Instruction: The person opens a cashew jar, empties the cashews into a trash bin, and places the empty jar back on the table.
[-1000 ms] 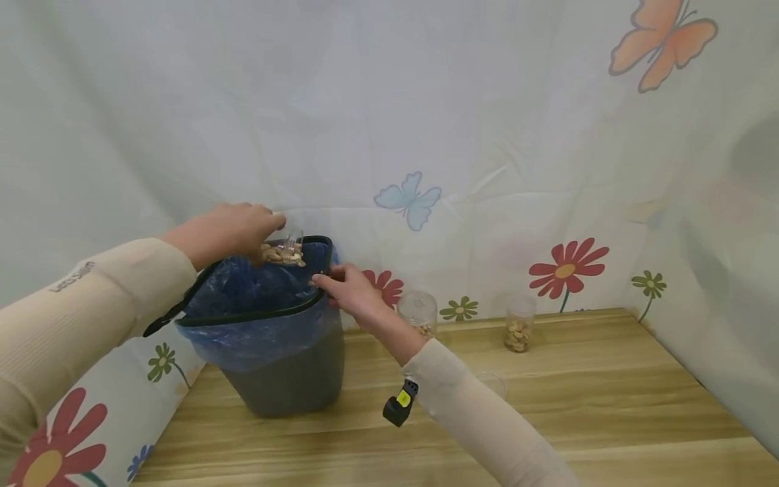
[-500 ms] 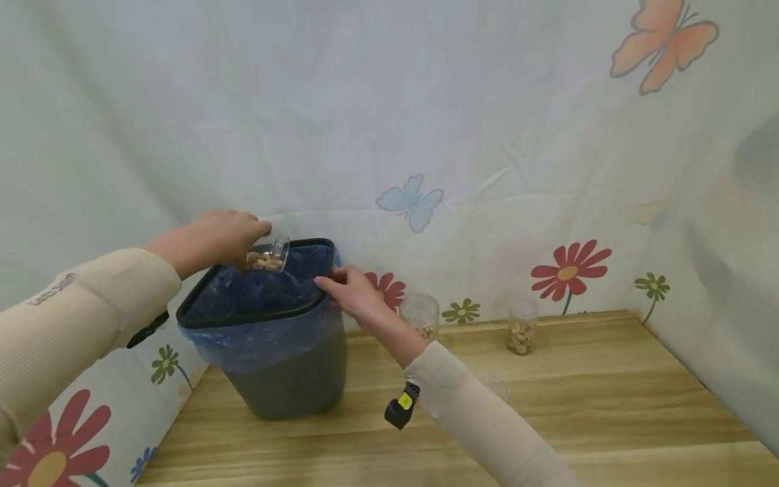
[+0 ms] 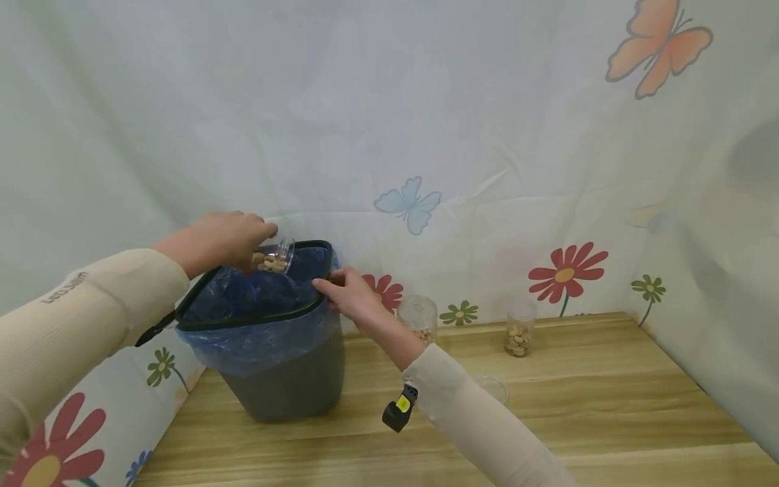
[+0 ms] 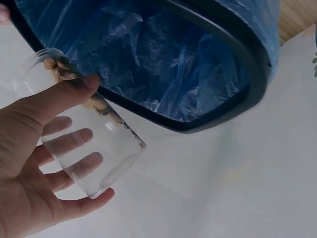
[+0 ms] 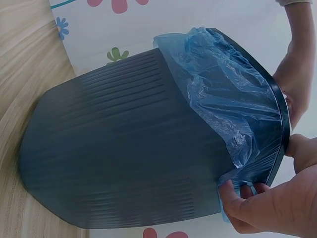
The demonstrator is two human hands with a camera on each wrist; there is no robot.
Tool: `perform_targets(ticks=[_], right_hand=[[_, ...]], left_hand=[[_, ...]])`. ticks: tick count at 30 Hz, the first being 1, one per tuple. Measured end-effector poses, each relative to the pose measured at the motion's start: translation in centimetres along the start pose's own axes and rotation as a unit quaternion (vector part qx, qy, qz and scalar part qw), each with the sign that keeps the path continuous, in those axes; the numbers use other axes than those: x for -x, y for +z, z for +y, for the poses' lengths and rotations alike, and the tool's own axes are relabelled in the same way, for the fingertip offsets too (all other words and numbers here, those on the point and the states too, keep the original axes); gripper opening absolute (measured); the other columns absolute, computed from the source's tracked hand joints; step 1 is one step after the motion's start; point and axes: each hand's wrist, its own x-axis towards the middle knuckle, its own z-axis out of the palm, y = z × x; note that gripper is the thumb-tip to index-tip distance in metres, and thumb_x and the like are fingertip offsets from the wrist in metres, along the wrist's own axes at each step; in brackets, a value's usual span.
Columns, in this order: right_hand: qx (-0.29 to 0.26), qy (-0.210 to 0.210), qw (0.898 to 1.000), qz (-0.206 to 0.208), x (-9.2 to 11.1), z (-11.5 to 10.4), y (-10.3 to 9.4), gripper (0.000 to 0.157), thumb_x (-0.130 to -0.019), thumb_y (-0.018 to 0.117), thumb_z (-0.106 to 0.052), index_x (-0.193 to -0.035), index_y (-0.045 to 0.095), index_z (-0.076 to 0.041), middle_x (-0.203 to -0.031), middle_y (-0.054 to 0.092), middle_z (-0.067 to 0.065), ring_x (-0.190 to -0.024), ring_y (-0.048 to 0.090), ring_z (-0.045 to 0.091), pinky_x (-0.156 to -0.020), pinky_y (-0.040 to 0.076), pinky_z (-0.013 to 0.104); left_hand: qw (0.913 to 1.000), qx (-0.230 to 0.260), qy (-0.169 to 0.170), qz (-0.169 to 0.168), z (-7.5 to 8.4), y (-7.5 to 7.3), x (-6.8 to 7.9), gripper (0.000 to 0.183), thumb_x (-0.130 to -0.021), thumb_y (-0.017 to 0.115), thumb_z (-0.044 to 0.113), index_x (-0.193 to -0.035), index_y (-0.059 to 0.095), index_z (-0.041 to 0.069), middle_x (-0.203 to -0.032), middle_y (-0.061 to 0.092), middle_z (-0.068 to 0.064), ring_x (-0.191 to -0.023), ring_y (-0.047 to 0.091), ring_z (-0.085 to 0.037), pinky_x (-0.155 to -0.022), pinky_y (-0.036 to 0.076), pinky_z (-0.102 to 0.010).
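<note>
My left hand (image 3: 222, 240) grips a clear plastic jar (image 3: 280, 253) tilted on its side above the bin. Pale tan nuts (image 4: 62, 72) lie inside toward the jar's mouth in the left wrist view, with dark bits along the wall. My thumb presses one side and the fingers wrap the other. Below stands a grey trash bin (image 3: 282, 392) with a black rim and a blue plastic liner (image 3: 255, 348) folded over it. My right hand (image 3: 356, 297) pinches the bin's right rim, thumb on top and fingers (image 5: 229, 198) under the liner's outer edge.
Two more clear jars holding nuts, one nearer (image 3: 418, 314) and one farther right (image 3: 519, 331), stand at the table's back edge. A clear round lid (image 3: 493, 389) lies beyond my right forearm. A flower-printed curtain (image 3: 475, 122) hangs behind the wooden table (image 3: 608, 406).
My left hand and its jar first shifted left and down, then slightly back right. Fewer nuts appear at the jar's mouth. My right hand now holds the rim with fingertips lower against it.
</note>
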Motion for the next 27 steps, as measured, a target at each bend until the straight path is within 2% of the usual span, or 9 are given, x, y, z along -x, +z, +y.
perform_targets(ticks=[5, 12, 17, 27], right_hand=[[0.012, 0.002, 1.0, 0.008, 0.0, -0.1, 0.1, 0.052, -0.1, 0.067, -0.033, -0.14, 0.049, -0.004, -0.133, 0.058, 0.013, -0.118, 0.063, 0.025, -0.103, 0.05, 0.043], [0.007, 0.0, 1.0, -0.002, 0.1, -0.3, 0.5, 0.05, -0.101, 0.066, -0.031, -0.138, 0.049, -0.002, -0.132, 0.058, 0.013, -0.118, 0.062, 0.025, -0.103, 0.05, 0.043], [0.007, 0.003, 1.0, 0.005, 0.4, -0.4, 0.6, 0.049, -0.101, 0.066, -0.031, -0.138, 0.05, -0.003, -0.13, 0.058, 0.012, -0.117, 0.062, 0.025, -0.102, 0.051, 0.042], [0.012, -0.002, 1.0, -0.001, 0.5, -0.5, 1.0, 0.048, -0.101, 0.065, -0.031, -0.136, 0.05, -0.002, -0.128, 0.059, 0.012, -0.113, 0.063, 0.023, -0.099, 0.053, 0.038]], left_hand=[[0.9999, 0.0, 0.012, 0.0, 1.1, -0.5, -0.5, 0.068, -0.076, 0.09, 0.015, -0.135, 0.058, 0.002, -0.119, 0.066, -0.016, -0.094, 0.067, -0.032, -0.072, 0.057, -0.049], [0.9997, -0.003, 0.026, -0.003, 2.4, -0.7, -1.3, 0.071, -0.075, 0.091, 0.017, -0.136, 0.057, 0.004, -0.12, 0.065, -0.015, -0.101, 0.064, -0.036, -0.077, 0.054, -0.058], [0.9993, -0.006, 0.038, 0.001, 3.1, -0.8, -1.7, 0.067, -0.076, 0.09, 0.015, -0.134, 0.058, 0.005, -0.119, 0.064, -0.013, -0.101, 0.063, -0.035, -0.076, 0.053, -0.059], [0.9992, -0.019, 0.034, 0.005, 3.6, -0.5, -1.8, 0.07, -0.073, 0.093, 0.019, -0.132, 0.059, 0.007, -0.123, 0.063, -0.015, -0.104, 0.062, -0.039, -0.081, 0.051, -0.064]])
